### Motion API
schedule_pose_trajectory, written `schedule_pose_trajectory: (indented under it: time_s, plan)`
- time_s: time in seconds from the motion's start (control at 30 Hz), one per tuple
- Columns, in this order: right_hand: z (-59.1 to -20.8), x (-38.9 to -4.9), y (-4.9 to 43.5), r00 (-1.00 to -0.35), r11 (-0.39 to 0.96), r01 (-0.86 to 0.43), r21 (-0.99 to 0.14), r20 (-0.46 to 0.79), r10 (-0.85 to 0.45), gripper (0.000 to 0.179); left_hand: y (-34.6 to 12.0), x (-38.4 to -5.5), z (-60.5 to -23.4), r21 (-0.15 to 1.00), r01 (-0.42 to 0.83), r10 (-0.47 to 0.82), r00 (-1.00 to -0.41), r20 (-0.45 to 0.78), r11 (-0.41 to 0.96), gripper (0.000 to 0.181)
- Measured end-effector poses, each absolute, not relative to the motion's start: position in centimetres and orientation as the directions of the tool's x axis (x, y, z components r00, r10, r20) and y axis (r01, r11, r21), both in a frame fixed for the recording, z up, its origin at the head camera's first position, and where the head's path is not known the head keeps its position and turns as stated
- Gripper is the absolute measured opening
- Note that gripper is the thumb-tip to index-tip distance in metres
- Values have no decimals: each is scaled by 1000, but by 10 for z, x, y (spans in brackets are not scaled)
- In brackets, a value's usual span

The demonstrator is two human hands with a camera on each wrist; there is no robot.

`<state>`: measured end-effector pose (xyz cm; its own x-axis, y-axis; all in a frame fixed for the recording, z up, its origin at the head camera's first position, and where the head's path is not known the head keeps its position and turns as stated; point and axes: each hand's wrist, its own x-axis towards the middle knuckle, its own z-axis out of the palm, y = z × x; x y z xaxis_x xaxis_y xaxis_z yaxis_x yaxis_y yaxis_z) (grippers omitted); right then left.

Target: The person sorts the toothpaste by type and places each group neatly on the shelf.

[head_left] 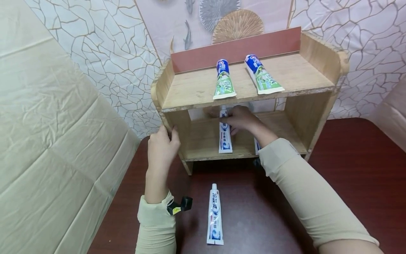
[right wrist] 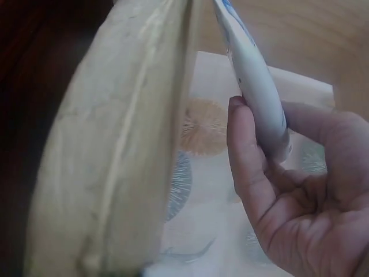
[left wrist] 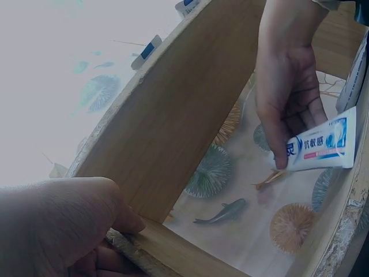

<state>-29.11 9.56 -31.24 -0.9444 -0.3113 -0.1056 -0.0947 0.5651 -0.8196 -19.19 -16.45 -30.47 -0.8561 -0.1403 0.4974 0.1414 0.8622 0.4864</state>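
My right hand [head_left: 242, 118] reaches into the lower level of a wooden shelf [head_left: 187, 106] and pinches a white and blue toothpaste tube [head_left: 225, 137] near its cap end. In the right wrist view, the thumb and fingers hold both sides of that tube [right wrist: 256, 86]. Its flat end rests at the shelf's front edge. On the shelf's left side panel, my left hand [head_left: 163, 144] grips the front edge, thumb inside, as the left wrist view shows. A second white tube [head_left: 256, 146] lies on the lower level, mostly hidden by the right forearm.
Two blue and green toothpaste tubes [head_left: 224, 81] lie on the top level, flat ends forward. Another white toothpaste tube [head_left: 215, 215] lies on the dark red table [head_left: 247, 211] in front. A reddish board [head_left: 236, 49] lines the top level's back. Patterned cloth hangs behind.
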Motion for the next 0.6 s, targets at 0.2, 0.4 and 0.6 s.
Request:
schedule_pose_trajectory:
  time_s: [0.2, 0.4, 0.6]
  plan:
    - [-319, -297, 99, -956, 579, -51, -814, -128, -264, 40, -164, -192, -305, 483, 151, -133, -853, 505, 863, 33]
    - [-326, -296, 104, -957, 631, -64, -773, -131, -258, 37, -164, -192, -305, 481, 149, -139, -848, 511, 864, 34]
    - [-334, -293, 104, -950, 632, -73, -771, -140, -280, 32, -164, -192, -305, 485, 142, -143, -853, 502, 863, 35]
